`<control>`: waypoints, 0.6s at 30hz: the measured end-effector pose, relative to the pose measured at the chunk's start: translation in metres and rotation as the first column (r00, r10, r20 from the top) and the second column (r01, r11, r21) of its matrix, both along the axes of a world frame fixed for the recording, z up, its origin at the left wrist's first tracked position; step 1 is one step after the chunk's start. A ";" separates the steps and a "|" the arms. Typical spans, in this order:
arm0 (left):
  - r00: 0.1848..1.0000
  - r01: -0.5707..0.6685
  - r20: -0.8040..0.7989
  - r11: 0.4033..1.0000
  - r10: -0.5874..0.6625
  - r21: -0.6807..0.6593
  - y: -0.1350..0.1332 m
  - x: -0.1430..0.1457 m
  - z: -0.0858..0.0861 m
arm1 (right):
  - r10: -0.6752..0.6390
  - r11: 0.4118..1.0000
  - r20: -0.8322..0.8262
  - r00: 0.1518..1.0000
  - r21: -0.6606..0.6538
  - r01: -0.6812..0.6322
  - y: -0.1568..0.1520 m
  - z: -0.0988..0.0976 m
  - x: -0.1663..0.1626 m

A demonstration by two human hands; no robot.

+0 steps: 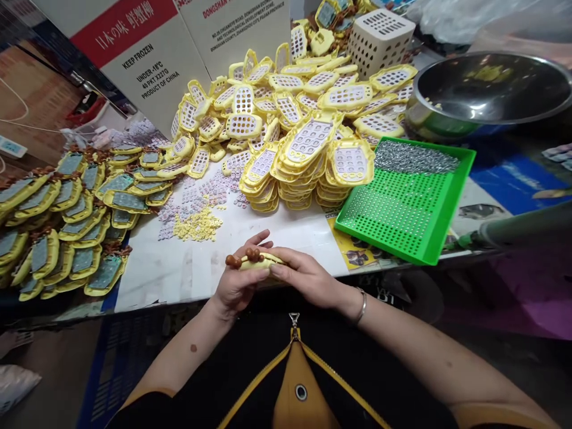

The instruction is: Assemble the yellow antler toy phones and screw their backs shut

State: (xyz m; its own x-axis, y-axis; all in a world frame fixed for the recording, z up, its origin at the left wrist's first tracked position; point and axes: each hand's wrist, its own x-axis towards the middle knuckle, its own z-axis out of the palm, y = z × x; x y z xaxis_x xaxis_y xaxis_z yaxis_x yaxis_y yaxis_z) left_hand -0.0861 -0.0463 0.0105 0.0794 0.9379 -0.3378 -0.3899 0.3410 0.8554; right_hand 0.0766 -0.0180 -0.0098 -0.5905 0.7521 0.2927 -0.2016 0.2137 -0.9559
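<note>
Between my two hands, just over the table's front edge, is a yellow plastic toy shell [261, 262] with brown round knobs along one end. My left hand [241, 280] wraps it from the left, thumb along its near side. From the right, my right hand [306, 274] pinches its other end between thumb and fingers. The shell's underside is hidden by my palms. Beyond my hands stand stacks of yellow shells with pale button pads [308, 143]. Small yellow pieces [196, 225] and lilac pieces [172, 214] lie loose to the left of these stacks.
A green perforated tray [402, 208] holding many small screws [413, 156] sits at right. Behind it are a steel bowl [491, 89] and a beige perforated box [379, 42]. Shells with grey-green boards [83, 259] are piled left. A large carton [147, 53] stands behind.
</note>
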 end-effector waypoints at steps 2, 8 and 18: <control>0.998 -0.042 -0.044 0.998 0.044 0.042 0.001 0.001 -0.001 | -0.079 0.997 -0.014 0.997 0.025 0.080 -0.002 -0.003 -0.003; 0.998 -0.059 -0.009 0.998 0.060 0.015 0.004 0.009 0.000 | -0.268 0.939 -0.006 0.963 0.223 0.263 -0.005 -0.006 -0.007; 0.995 -0.066 -0.070 0.986 0.078 0.154 0.013 0.016 -0.005 | -0.461 0.858 0.167 0.872 0.334 0.390 0.004 0.005 -0.007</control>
State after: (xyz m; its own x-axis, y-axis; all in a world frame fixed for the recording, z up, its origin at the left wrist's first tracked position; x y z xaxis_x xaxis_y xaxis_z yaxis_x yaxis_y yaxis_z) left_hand -0.0702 -0.0329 0.0057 -0.0104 0.9809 -0.1942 -0.3410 0.1790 0.9229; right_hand 0.0701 -0.0138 -0.0053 -0.3082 0.8515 0.4242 0.1915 0.4923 -0.8491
